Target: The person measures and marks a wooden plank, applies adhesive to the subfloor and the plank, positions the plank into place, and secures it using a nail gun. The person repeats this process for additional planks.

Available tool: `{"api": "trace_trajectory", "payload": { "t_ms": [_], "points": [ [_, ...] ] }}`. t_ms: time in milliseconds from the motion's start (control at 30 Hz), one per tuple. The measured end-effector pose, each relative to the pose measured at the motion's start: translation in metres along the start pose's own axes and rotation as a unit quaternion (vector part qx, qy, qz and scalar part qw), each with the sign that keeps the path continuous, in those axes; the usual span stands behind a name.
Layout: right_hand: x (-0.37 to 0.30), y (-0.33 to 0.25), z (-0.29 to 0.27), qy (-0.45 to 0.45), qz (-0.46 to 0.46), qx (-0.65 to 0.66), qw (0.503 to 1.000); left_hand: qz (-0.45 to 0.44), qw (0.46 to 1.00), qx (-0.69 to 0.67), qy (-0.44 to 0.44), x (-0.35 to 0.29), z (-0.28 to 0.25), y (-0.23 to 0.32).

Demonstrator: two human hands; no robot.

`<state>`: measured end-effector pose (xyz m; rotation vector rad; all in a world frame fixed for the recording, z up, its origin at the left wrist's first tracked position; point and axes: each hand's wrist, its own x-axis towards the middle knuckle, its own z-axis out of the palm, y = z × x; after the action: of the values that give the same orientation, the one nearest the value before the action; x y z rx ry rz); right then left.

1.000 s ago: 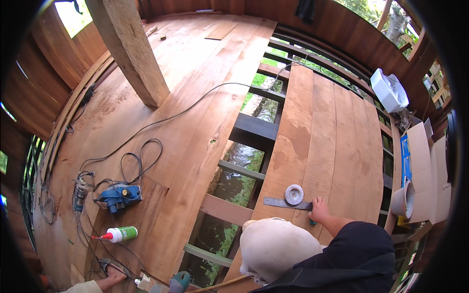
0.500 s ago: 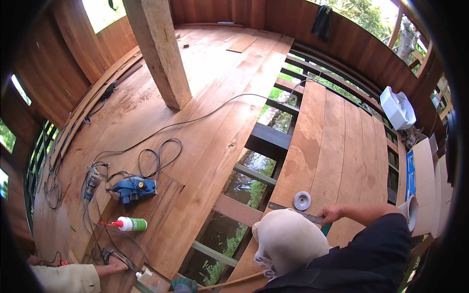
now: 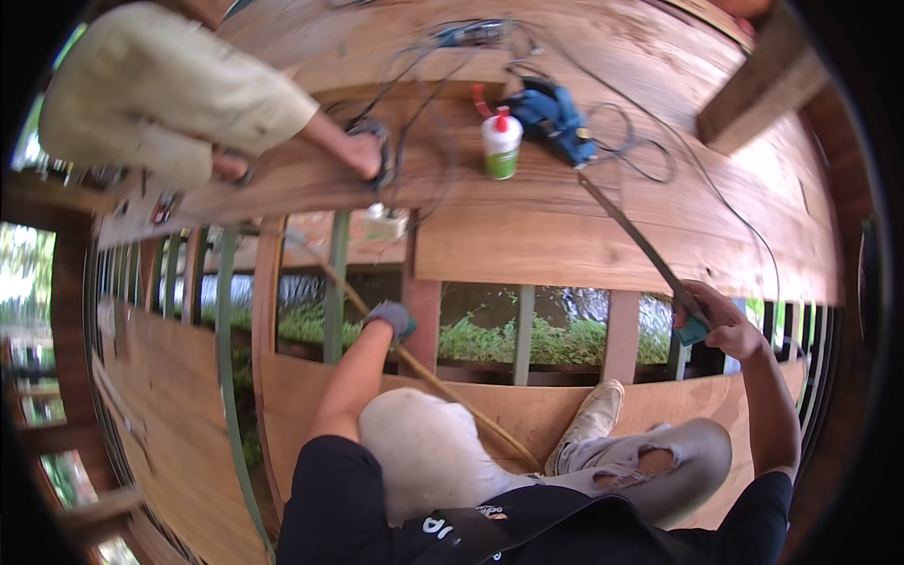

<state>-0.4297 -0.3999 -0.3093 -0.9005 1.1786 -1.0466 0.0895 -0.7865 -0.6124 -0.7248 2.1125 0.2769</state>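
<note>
A white glue bottle with a green label and red nozzle (image 3: 501, 143) stands upper centre on the wooden plank floor (image 3: 565, 235), just beside a blue power tool (image 3: 556, 118). At right, the right hand (image 3: 720, 320) grips a long dark metal strip (image 3: 631, 231). At centre, the gloved left hand (image 3: 391, 318) seems closed on a slanting wooden pole (image 3: 424, 372).

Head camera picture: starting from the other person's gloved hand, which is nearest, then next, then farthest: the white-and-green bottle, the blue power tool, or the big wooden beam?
Measured from the gloved hand:
1. The bottle, up on the boards, a little to the right.
2. The blue power tool, just past the bottle, further right.
3. The wooden beam, far off in the upper right corner.
</note>
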Motion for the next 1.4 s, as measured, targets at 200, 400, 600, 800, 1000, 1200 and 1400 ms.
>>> {"api": "trace_trajectory", "payload": {
  "t_ms": [200,400,600,800,1000,1200,1400],
  "points": [
    [0.157,0.055,0.122,-0.137,-0.033,-0.467,0.873,-0.035,0.976,-0.117,-0.181,-0.008,-0.03,0.041],
    [0.212,0.203,0.177,0.014,-0.086,-0.587,0.805,-0.23,0.854,-0.419,0.206,-0.018,-0.048,0.074],
    [0.266,0.237,0.226,0.025,-0.045,-0.573,0.818,-0.193,0.765,-0.512,0.341,-0.015,-0.035,0.067],
    [0.333,0.24,0.22,0.039,-0.118,-0.57,0.812,-0.149,0.805,-0.428,0.384,-0.016,-0.012,0.099],
    [0.33,0.237,0.223,0.028,-0.189,-0.591,0.783,-0.107,0.351,-0.928,0.056,-0.014,-0.015,0.137],
    [0.34,0.232,0.219,0.007,-0.215,-0.602,0.769,-0.157,0.355,-0.916,0.105,-0.007,-0.027,0.133],
    [0.323,0.233,0.209,0.07,-0.169,-0.581,0.793,-0.183,0.351,-0.908,0.136,-0.011,-0.038,0.132]
  ]
}}
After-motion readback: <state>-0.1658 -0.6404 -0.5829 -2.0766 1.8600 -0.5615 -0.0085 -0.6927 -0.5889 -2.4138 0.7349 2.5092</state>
